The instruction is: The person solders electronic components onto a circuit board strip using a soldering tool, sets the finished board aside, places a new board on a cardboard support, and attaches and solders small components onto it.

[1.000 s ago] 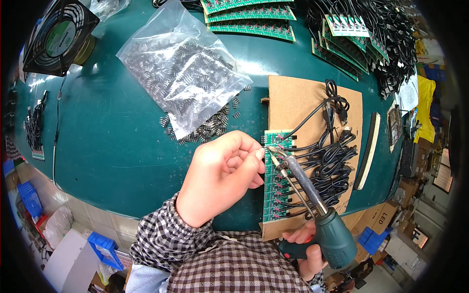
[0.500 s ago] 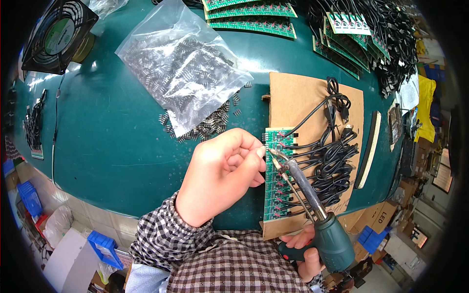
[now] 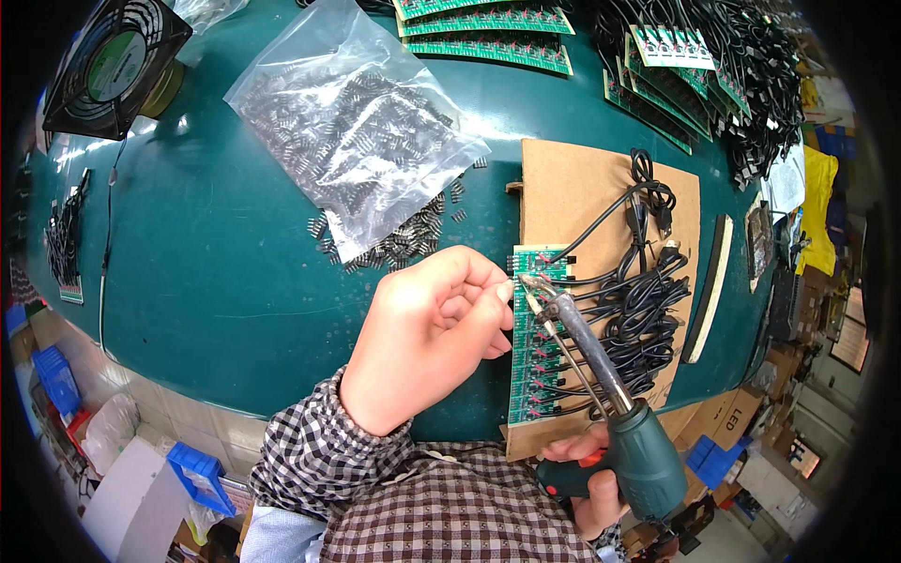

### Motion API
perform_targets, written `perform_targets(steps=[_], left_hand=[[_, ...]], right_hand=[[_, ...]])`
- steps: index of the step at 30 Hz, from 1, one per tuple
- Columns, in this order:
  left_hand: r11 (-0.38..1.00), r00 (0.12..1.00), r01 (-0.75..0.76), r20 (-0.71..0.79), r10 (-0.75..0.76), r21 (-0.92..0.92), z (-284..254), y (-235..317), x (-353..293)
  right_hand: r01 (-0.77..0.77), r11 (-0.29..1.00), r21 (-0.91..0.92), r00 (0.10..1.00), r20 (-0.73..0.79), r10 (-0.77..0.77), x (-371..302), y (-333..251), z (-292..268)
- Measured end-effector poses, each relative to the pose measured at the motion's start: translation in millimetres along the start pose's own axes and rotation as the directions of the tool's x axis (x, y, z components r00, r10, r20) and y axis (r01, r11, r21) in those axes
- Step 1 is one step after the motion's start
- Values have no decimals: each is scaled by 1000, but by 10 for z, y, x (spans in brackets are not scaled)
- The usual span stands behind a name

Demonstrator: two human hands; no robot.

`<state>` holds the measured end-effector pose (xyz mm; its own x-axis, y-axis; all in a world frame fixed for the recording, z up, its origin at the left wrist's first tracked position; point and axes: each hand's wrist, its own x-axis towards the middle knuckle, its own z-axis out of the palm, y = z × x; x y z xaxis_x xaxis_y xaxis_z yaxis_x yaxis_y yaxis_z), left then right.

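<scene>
Left hand (image 3: 413, 338), mine: thumb and forefinger pinched together at the left edge of the board, near its upper end, other fingers curled; whether a small part sits between the tips, I cannot tell. Right hand (image 3: 601, 499), mine: wrapped around the grip of one dark green soldering gun (image 3: 648, 469), its metal tip at the board's upper part, just beside my left fingertips. One long green circuit board (image 3: 523, 361), lengthwise before me along the left edge of a brown cardboard sheet (image 3: 568, 188). Black cables (image 3: 638, 319), coiled, running from the board's right side across the cardboard. Beyond my left hand, one clear plastic bag (image 3: 314, 42) of small black pinned components, with loose components (image 3: 404, 246) spilled at its near end. Farther off, green boards (image 3: 488, 50) in overlapping rows; at upper right, further boards (image 3: 657, 84) beside a heap of black cables (image 3: 760, 122). At upper left, one black fan (image 3: 113, 70). All on a green table (image 3: 206, 244).
</scene>
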<state>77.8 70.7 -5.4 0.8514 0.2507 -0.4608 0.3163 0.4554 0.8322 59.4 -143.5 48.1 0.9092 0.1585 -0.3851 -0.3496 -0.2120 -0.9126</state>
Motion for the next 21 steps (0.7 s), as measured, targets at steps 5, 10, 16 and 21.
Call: perform_targets(steps=[5, 10, 16, 21], left_hand=[[1000, 1000, -5, -4, 5, -3, 5, 6, 9], [1000, 1000, -13, -2, 13, 3, 1, 6, 4], [1000, 1000, -12, -2, 12, -2, 5, 6, 3], [1000, 1000, -16, 8, 16, 8, -3, -5, 10]], right_hand=[[42, 998, -51, 998, 53, -39, -7, 45, -61], [81, 996, -35, 993, 84, -78, -15, 23, -41], [81, 997, -19, 997, 17, -80, -49, 14, 7], [56, 998, -40, 998, 28, -55, -69, 23, -30]])
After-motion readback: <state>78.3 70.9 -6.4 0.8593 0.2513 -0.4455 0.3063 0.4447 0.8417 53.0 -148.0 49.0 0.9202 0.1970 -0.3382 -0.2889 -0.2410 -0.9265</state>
